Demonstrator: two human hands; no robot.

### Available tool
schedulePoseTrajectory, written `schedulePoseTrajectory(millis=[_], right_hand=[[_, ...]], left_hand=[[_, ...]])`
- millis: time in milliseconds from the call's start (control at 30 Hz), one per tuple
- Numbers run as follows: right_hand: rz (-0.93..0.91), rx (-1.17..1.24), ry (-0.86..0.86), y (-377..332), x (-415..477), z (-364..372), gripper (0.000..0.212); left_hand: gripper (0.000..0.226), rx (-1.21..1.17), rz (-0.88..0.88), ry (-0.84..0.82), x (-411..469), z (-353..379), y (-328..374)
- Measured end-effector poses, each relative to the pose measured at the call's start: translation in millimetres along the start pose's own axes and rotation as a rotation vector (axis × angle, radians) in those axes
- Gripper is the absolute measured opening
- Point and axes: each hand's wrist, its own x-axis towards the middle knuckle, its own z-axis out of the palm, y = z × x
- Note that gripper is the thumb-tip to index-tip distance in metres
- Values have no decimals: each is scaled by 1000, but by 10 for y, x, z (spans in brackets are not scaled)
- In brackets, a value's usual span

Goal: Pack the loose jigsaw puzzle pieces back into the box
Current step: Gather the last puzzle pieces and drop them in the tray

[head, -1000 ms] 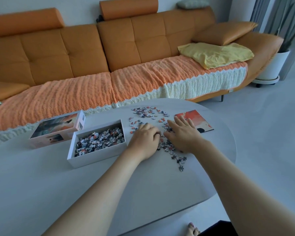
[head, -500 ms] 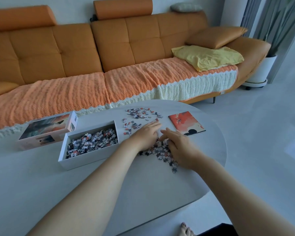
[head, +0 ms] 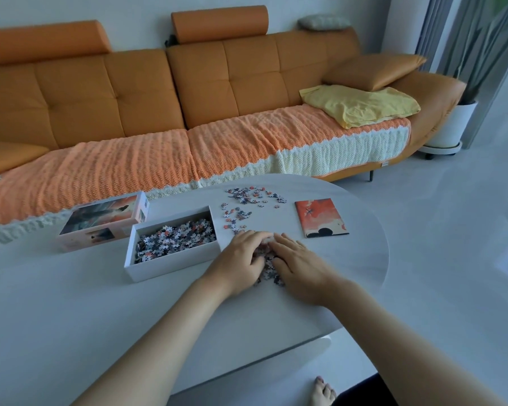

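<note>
An open white box (head: 147, 266) on the grey table holds a heap of puzzle pieces (head: 176, 237). Just right of it, my left hand (head: 241, 259) and my right hand (head: 299, 265) are cupped against each other around a small pile of loose pieces (head: 269, 266), which shows in the gap between them. Both hands press on the tabletop, fingers curled around the pile. More loose pieces (head: 247, 197) lie scattered farther back on the table.
The box lid (head: 106, 218) lies left of the box, picture side up. An orange picture card (head: 320, 218) rests at the right. The table's rounded edge (head: 384, 259) is close on the right. An orange sofa (head: 217, 92) runs behind the table.
My hands slid toward me and closed together, sweeping the spread pieces into a tight pile between them. The camera view shifted slightly.
</note>
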Motion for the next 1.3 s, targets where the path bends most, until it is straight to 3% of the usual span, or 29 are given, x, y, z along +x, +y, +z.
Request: schedulePoseTrajectory(millis=[67,233,567,800,1033,1167,1233,1300], right_hand=[[60,-16,-1,-85,-30,12,52],[147,-105,-24,-228,-19,107,57],[3,33,-7,-750,114,411,45],[-45,151,96,-1081,89,627,32],[-63,225,70,-1443,98,748,34],[130,448,244,-1561,257,649,26],[238,385,336,-1486,351,565,29],[298,196,276,-1355,394,494,34]], left_hand=[[48,69,12,15,-73,-3,-35],[61,253,-37,-135,-155,53,-107],[42,86,5,58,-818,-281,-236],[37,84,-32,56,-1262,-500,-368],[30,37,-113,111,-1515,-684,-499],[33,65,-199,190,-1538,-806,-530],[34,172,-168,234,-1530,-845,-551],[36,292,-130,289,-1519,-870,-602]])
